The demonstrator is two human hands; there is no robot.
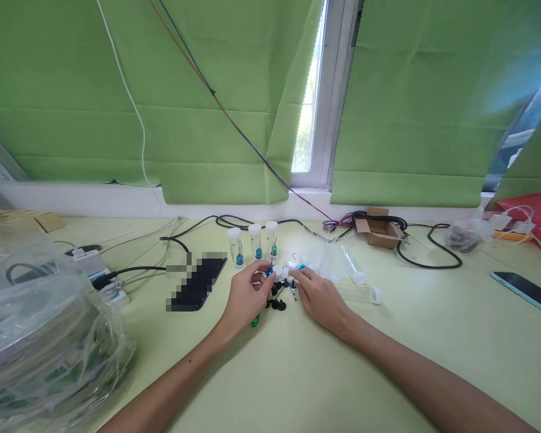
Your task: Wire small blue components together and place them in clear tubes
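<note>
My left hand (247,291) pinches a small shiny blue ball (269,272), with a thin dark stem rising from it. Palm down, my right hand (318,296) rests over a pile of small parts, its fingers stretched apart at the pile's edge. White caps (285,272) and black round pieces (278,304) make up part of that pile. A small blue piece (302,266) lies by the right fingers, and a green one (255,321) below my left wrist. Behind the hands, three clear tubes (256,239) with white tops stand upright, holding blue or green pieces.
Clear empty tubes (354,264) lie to the right, before an opened cardboard box (379,231) and black cables (451,265). A dark phone (201,282) is on the left, another phone (525,291) far right. A large plastic-wrapped bundle (49,337) fills the near left.
</note>
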